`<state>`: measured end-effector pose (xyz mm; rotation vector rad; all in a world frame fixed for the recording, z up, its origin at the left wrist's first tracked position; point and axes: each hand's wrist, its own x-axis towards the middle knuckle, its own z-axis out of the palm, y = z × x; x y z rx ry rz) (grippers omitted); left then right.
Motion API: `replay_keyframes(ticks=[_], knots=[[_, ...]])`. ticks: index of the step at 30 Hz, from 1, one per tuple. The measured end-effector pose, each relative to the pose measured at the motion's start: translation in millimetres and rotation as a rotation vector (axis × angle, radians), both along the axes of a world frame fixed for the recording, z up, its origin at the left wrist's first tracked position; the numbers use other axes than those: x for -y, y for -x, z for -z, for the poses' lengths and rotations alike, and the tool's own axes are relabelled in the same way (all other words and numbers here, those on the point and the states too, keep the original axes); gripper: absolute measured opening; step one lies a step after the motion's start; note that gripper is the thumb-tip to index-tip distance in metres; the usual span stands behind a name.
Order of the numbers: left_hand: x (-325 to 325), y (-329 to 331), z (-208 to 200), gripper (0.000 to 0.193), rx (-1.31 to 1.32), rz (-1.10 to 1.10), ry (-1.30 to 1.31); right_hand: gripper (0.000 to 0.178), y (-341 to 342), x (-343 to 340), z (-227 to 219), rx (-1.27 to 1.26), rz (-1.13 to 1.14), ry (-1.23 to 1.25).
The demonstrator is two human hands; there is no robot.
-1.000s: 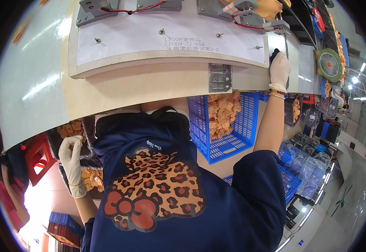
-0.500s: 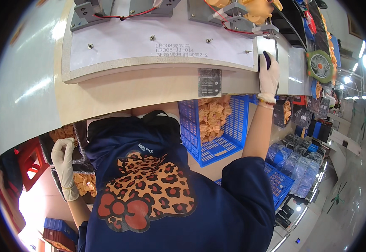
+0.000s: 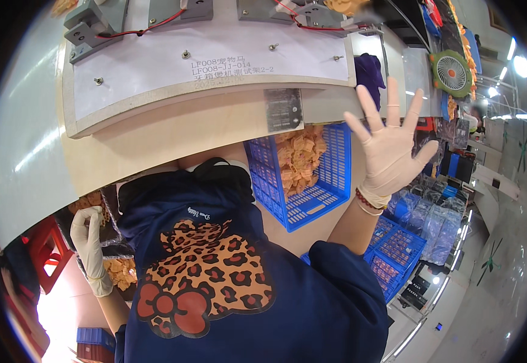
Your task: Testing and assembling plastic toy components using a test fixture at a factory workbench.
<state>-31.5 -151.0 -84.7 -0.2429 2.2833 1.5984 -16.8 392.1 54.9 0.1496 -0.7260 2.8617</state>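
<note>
The right hand (image 3: 390,154) is wide, its five fingers spread, near one purple cloth (image 3: 369,74), which lies on the table (image 3: 124,136) beside one board (image 3: 136,72) with four screws (image 3: 185,54). The left hand (image 3: 88,245) has its fingers curled; I cannot tell if it holds something. One blue basket (image 3: 267,175) contains many orange pieces (image 3: 299,154).

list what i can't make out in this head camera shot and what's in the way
Head view: anything inside the left hand, hidden by its curled fingers.
Head view: tops of the grey blocks, cut off by the upper edge.
Head view: whatever lies under the tan pieces in the blue crate, covered by them.
</note>
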Motion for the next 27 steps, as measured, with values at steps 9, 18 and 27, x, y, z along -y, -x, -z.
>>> replay_keyframes(ticks=[9, 18, 27], knots=[[-2, 1, 0, 0.009, 0.008, -0.04, -0.024, 0.081, -14, 41, 17, 0.123, -0.093, -0.034], [6, -2, -8, 0.01, 0.011, -0.016, 0.003, 0.086, -14, 67, 31, 0.04, -0.293, -0.049], [-19, -1, -12, 0.01, 0.008, -0.012, -0.014, 0.03, -26, 80, 41, 0.595, -0.158, -1.04]])
